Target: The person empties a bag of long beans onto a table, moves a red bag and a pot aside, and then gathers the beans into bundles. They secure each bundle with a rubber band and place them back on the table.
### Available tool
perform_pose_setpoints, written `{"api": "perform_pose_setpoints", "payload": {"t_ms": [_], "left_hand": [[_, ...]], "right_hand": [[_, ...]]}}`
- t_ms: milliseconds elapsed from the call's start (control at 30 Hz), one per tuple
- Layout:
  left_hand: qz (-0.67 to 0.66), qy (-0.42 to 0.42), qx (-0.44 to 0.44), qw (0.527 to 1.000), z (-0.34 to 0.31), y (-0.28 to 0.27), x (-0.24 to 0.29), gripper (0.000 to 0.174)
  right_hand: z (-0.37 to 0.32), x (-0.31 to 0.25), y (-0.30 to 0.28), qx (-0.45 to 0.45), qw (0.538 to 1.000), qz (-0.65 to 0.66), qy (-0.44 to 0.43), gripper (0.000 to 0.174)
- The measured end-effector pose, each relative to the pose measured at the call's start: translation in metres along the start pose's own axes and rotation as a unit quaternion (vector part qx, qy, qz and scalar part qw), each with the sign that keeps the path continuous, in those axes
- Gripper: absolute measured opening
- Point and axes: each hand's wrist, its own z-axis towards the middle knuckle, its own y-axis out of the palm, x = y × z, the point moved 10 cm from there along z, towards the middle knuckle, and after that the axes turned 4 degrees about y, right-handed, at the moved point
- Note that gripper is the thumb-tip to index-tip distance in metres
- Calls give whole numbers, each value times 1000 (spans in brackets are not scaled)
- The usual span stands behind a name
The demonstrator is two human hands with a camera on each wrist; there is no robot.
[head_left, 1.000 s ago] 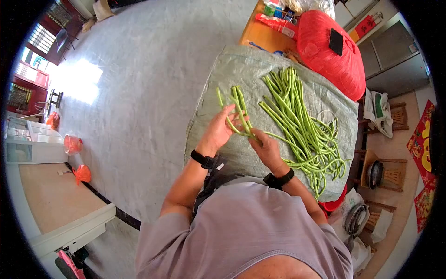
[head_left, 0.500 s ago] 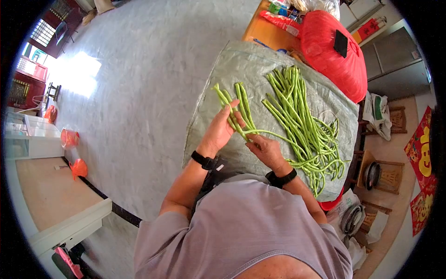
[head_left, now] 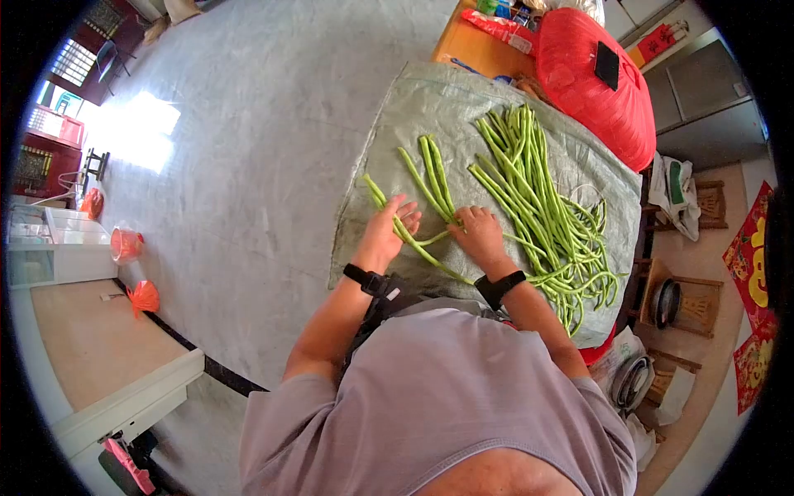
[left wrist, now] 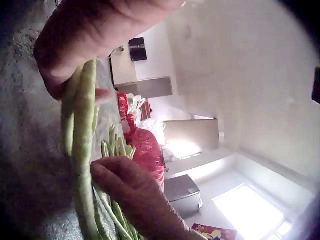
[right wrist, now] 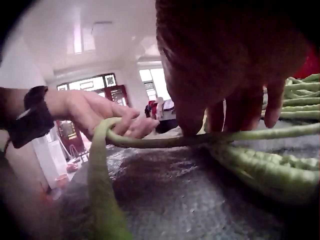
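Observation:
My left hand holds long green beans between thumb and fingers at the left of the grey-green woven sheet. In the left wrist view the thumb lies across these beans, whose ends hang down past it. My right hand is palm down, fingertips bent and pinching at a bean strand by the lower end of a small bunch of beans on the sheet. The palm hides part of that strand. To the right lies a large pile of long beans.
Behind the sheet, a bulging red bag with a black phone on it stands on the orange table. Wooden chairs stand at the right. Orange bags lie on the floor at far left.
My left hand has drawn its beans left and down, away from the small bunch, which stays on the sheet. My right hand has turned palm down and moved slightly up.

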Motion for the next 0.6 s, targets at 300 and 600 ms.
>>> {"api": "perform_pose_setpoints", "payload": {"t_ms": [300,600], "left_hand": [[60,-38,-6,997,21,-4,-17,50],[53,-49,-29,997,33,-1,-24,47]], "right_hand": [[4,-15,13,30,998,-54,24,22],[-4,-28,15,78,993,-85,-15,14]]}}
